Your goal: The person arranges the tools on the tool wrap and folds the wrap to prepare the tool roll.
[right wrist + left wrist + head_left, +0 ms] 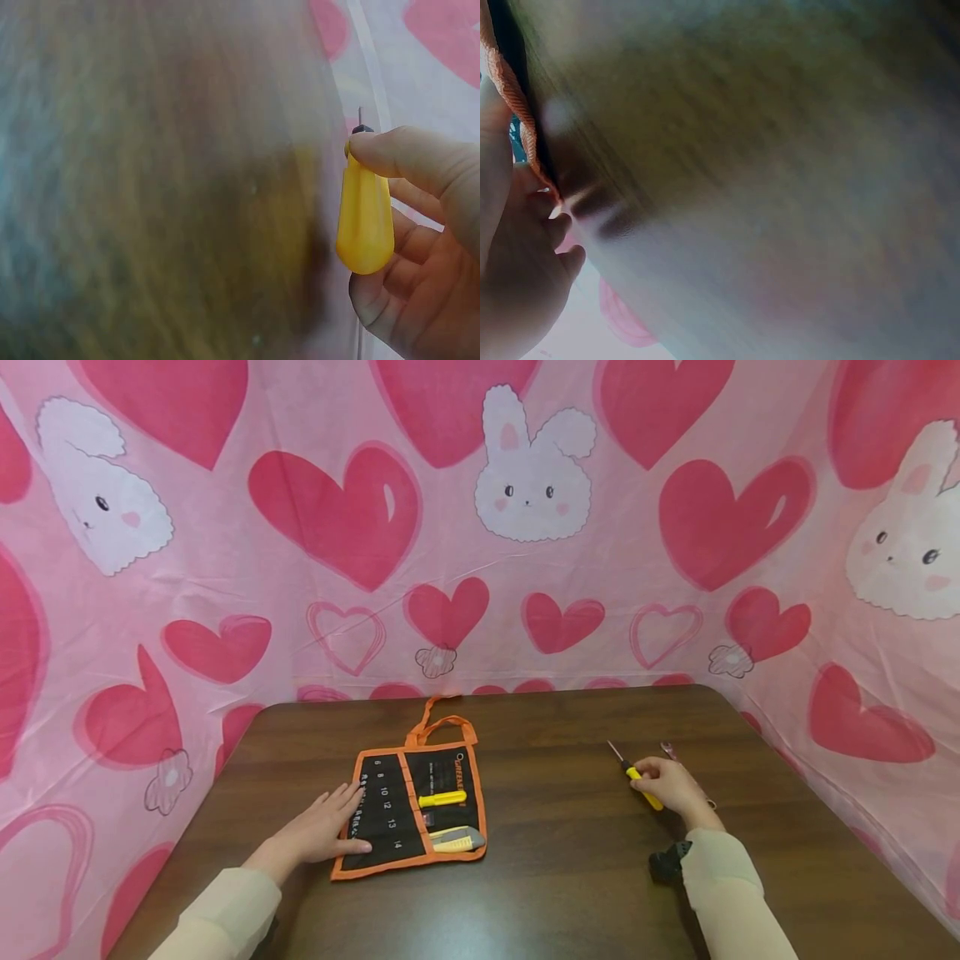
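Head view: L hand (pixel 322 827), fingers straight, thumb spread, rests on the L side of a blk tool pouch w/ orange trim (pixel 390 867), left of centre on the table (pixel 547 877), prob. to steady it. Yellow handle (pixel 444 799) & util. knife (pixel 457 839) sit in the pouch's R half, presumably to be stowed tidily. At right, R hand (pixel 673 785) pinches a yellow-handled screwdriver (pixel 651 799), shaft pointing up-left; a wrench (pixel 667 749) is partly hidden behind that hand, can't tell if touching.

L wrist view: fingers at far left, by the orange trim; table blurry.

R wrist view: screwdriver at right of frame, thumb nr blk collar, fingers behind handle, likely so the shaft's free.
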Tool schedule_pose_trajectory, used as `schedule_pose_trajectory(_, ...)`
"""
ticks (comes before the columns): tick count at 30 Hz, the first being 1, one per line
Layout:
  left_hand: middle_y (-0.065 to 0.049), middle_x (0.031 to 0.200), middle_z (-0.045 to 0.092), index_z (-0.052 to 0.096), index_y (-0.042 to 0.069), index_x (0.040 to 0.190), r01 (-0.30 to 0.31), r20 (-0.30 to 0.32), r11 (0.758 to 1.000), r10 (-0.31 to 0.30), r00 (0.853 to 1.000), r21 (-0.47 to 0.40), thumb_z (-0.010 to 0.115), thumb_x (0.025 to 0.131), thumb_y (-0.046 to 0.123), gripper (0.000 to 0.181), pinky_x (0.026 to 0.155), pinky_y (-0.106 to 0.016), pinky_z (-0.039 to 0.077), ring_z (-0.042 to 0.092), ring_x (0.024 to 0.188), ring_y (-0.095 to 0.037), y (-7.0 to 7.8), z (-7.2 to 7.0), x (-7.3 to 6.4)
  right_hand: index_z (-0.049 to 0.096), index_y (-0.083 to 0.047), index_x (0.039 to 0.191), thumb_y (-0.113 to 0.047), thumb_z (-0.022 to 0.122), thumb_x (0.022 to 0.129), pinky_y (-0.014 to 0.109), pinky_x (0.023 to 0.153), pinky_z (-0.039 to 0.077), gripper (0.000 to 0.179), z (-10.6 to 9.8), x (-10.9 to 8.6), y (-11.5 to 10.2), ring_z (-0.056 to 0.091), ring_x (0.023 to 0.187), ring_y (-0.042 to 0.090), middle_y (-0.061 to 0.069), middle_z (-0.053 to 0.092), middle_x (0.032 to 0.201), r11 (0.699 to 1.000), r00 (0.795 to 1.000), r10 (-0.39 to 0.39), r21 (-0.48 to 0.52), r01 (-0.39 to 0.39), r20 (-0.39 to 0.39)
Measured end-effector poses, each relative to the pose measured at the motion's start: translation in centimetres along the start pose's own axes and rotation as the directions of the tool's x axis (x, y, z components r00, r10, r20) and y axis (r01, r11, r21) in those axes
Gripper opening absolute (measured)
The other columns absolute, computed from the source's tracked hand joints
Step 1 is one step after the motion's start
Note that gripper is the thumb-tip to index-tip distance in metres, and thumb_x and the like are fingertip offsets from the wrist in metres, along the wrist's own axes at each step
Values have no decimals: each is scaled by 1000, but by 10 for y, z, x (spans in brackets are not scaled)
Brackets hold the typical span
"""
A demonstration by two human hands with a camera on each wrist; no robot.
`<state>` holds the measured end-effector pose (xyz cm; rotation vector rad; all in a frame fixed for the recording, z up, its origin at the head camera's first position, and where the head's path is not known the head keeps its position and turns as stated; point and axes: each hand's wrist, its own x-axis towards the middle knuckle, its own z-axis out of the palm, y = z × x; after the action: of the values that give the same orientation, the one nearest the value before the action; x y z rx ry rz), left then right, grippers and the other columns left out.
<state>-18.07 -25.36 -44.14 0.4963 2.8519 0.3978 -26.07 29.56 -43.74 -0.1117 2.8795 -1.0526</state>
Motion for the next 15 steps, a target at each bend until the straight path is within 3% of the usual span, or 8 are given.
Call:
schedule_pose_trajectory(6,-26,144,26,32,-7,139,-9,-3,1000,9,1000,-1,62,73,63,101,105,-56,15,18,132,-43,0,0,-1,59,1,114,-17,67,85,39,73,48,36,1,5,-9,53,82,25,11,58,93,999,1000,17,45,-18,13)
schedule_pose_trajectory(15,-26,144,26,32,-7,138,-13,-6,1000,13,1000,3,62,73,63,101,105,-56,15,18,132,-43,0,0,-1,56,1,117,-14,64,87,40,75,51,34,-3,13,-32,55,84,26,15,58,98,994,997,-69,90,66,30)
